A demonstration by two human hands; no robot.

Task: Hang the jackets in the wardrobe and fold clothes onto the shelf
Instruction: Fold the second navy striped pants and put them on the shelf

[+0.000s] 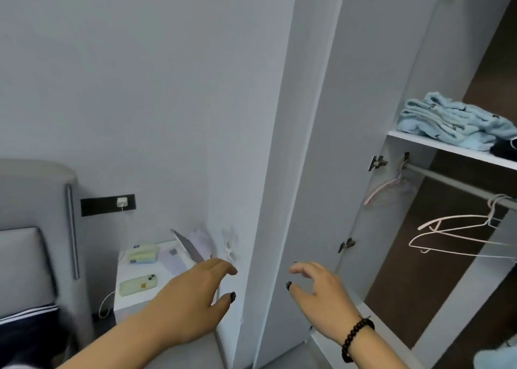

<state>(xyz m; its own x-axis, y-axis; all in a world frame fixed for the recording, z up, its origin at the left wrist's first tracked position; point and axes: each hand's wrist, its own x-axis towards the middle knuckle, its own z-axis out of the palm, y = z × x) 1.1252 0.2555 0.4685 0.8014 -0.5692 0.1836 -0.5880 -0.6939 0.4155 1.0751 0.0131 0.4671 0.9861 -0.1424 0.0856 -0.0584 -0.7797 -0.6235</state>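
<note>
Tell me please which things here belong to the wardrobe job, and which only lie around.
For the job:
- folded light blue fleece clothes on the white wardrobe shelf
- grey metal hanging rail
- empty white wire hangers
- open white wardrobe door

Only lying around:
- pale green phone on the white bedside table
- white wall charger

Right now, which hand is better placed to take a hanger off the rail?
The right hand, probably. It is empty, with loose fingers, on the open wardrobe's side, nearer the white hangers on the rail. The left hand is by the bedside table.
</note>
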